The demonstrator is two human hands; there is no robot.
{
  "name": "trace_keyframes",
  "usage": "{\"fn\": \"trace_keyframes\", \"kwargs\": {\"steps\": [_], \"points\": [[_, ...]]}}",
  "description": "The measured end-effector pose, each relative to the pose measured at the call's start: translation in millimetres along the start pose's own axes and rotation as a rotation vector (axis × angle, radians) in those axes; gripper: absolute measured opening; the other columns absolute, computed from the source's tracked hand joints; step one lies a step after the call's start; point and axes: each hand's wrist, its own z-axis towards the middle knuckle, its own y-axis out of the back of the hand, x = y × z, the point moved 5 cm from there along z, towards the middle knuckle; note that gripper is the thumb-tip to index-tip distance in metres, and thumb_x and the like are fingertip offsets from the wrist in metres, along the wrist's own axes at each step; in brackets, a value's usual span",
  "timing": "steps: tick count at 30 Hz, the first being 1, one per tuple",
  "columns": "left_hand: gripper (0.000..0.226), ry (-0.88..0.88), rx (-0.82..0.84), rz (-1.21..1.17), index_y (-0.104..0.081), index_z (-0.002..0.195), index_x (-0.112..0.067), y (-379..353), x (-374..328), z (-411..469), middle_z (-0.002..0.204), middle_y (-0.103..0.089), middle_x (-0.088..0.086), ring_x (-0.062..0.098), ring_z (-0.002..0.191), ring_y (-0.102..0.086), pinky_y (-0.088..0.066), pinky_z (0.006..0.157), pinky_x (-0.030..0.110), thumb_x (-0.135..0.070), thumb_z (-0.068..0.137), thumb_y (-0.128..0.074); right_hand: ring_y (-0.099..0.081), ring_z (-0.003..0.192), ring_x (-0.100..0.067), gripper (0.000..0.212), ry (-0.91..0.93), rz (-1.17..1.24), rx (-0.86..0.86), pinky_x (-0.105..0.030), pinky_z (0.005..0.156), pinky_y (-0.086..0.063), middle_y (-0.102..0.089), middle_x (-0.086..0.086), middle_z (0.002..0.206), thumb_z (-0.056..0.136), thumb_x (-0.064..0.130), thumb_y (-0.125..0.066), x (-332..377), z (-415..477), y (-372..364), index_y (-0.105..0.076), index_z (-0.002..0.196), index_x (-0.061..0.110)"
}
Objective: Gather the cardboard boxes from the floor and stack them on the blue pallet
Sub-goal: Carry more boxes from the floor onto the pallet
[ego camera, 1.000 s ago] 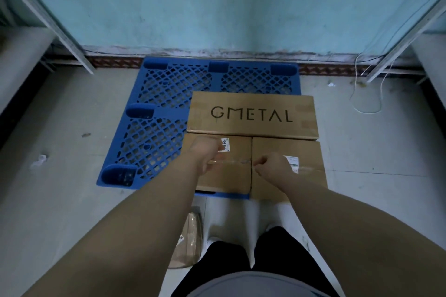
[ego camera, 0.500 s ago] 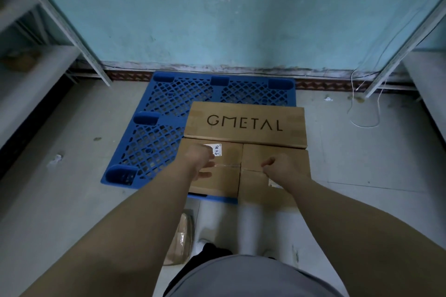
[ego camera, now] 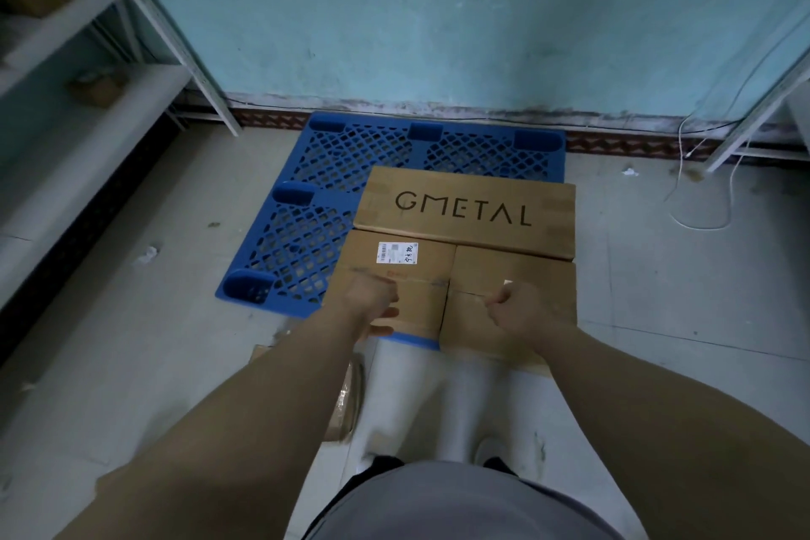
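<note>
Both hands hover over the near boxes, each curled into a loose fist with nothing in its grip. The left hand (ego camera: 372, 300) sits above the left box (ego camera: 394, 276), near its front edge; whether the knuckles touch the cardboard cannot be told. The right hand (ego camera: 521, 309) is curled the same way over the right box (ego camera: 513, 281), covering most of a small white label there.

The two boxes lie side by side, touching along a centre seam between the two grips. Both are closed and taped, so their contents are hidden. The left box carries a white shipping label (ego camera: 397, 253) just beyond the left grip. Beyond both grips, butted against the far edges of the pair, lies the long box (ego camera: 464, 210) printed GMETAL, also shut.

All three boxes rest on the pallet (ego camera: 350, 158), filling its near right part. The right box overhangs the pallet's front edge. The open lattice to the left of the left grip and beyond the long box is bare blue plastic.

Below the left forearm, on the floor (ego camera: 131, 342), lies a parcel (ego camera: 348, 403) in clear wrap, partly hidden by the arm. A white cable (ego camera: 701, 206) trails on the floor to the right of the right grip. Shelving (ego camera: 87, 39) stands at the left against the wall (ego camera: 438, 13).
</note>
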Motion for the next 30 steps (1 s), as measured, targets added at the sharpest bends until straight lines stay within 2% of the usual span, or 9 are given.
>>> {"fn": "trace_keyframes", "kwargs": {"steps": [2, 6, 11, 14, 18, 20, 24, 27, 30], "points": [[0.018, -0.004, 0.037, -0.020, -0.057, 0.116, -0.014, 9, 6, -1, 0.113, -0.061, 0.004, 0.018, 0.095, -0.061, -0.054, 0.081, 0.042, -0.017, 0.100, -0.049, -0.064, 0.097, -0.029, 0.018, 0.006, 0.008, -0.005, -0.038, 0.088, -0.052, -0.067, -0.007, 0.091, 0.089, 0.026, -0.055, 6, -4, -10, -0.069, 0.083, 0.016], [0.025, 0.002, 0.106, -0.033, -0.057, 0.123, -0.013, 41, 34, -3, 0.116, -0.065, 0.005, 0.017, 0.094, -0.063, -0.055, 0.077, 0.037, -0.017, 0.100, -0.049, -0.064, 0.100, -0.024, 0.014, 0.028, -0.021, 0.006, -0.040, 0.093, -0.051, -0.070, -0.002, 0.099, 0.087, 0.021, -0.056, 30, -19, -46, -0.066, 0.082, 0.028], [0.022, 0.035, 0.082, -0.079, -0.058, 0.119, -0.015, 124, 94, -15, 0.113, -0.065, 0.007, 0.016, 0.091, -0.061, -0.051, 0.068, 0.029, -0.012, 0.098, -0.050, -0.058, 0.086, -0.016, 0.016, 0.108, -0.193, 0.087, -0.021, 0.074, -0.041, -0.066, -0.002, 0.091, 0.089, 0.011, -0.056, 86, -45, -137, -0.072, 0.091, 0.014], [0.022, 0.047, -0.030, -0.171, -0.060, 0.118, -0.014, 187, 137, -21, 0.111, -0.064, 0.004, 0.014, 0.085, -0.060, -0.051, 0.074, 0.030, -0.011, 0.098, -0.051, -0.054, 0.082, -0.015, 0.026, 0.242, -0.339, 0.229, -0.017, 0.064, -0.038, -0.058, -0.001, 0.075, 0.091, 0.009, -0.053, 122, -60, -207, -0.060, 0.066, 0.014], [0.018, 0.110, -0.251, -0.377, -0.060, 0.114, -0.012, 260, 211, -52, 0.111, -0.065, 0.006, 0.015, 0.084, -0.062, -0.050, 0.070, 0.030, -0.013, 0.097, -0.053, -0.062, 0.086, -0.019, 0.021, 0.396, -0.430, 0.444, -0.032, 0.083, -0.050, -0.062, 0.006, 0.077, 0.091, 0.009, -0.056, 158, -85, -280, -0.071, 0.085, 0.021], [0.018, 0.162, -0.365, -0.504, -0.061, 0.113, -0.012, 279, 253, -78, 0.112, -0.066, 0.008, 0.018, 0.087, -0.063, -0.051, 0.070, 0.031, -0.015, 0.098, -0.052, -0.067, 0.090, -0.022, 0.017, 0.422, -0.500, 0.523, -0.032, 0.082, -0.052, -0.067, 0.002, 0.083, 0.091, 0.011, -0.056, 167, -97, -309, -0.071, 0.090, 0.020], [0.013, 0.294, -0.550, -0.736, -0.061, 0.107, -0.013, 278, 324, -128, 0.112, -0.066, 0.007, 0.022, 0.097, -0.064, -0.052, 0.089, 0.041, -0.018, 0.098, -0.054, -0.065, 0.093, -0.022, 0.016, 0.523, -0.670, 0.656, -0.030, 0.080, -0.052, -0.069, -0.003, 0.100, 0.093, 0.016, -0.054, 182, -118, -356, -0.071, 0.093, 0.018], [0.019, 0.387, -0.659, -0.883, -0.061, 0.115, -0.011, 253, 358, -157, 0.113, -0.065, 0.008, 0.023, 0.097, -0.063, -0.051, 0.087, 0.039, -0.016, 0.099, -0.052, -0.065, 0.095, -0.021, 0.010, 0.599, -0.746, 0.737, -0.033, 0.084, -0.052, -0.070, -0.001, 0.099, 0.087, 0.017, -0.062, 185, -128, -379, -0.068, 0.082, 0.023], [0.020, 0.487, -0.763, -1.030, -0.062, 0.116, -0.011, 214, 376, -179, 0.109, -0.066, 0.007, 0.022, 0.091, -0.063, -0.051, 0.080, 0.036, -0.015, 0.099, -0.050, -0.067, 0.095, -0.023, 0.022, 0.638, -0.814, 0.821, -0.037, 0.089, -0.053, -0.072, 0.000, 0.097, 0.083, 0.013, -0.062, 175, -130, -395, -0.064, 0.069, 0.030]]}}
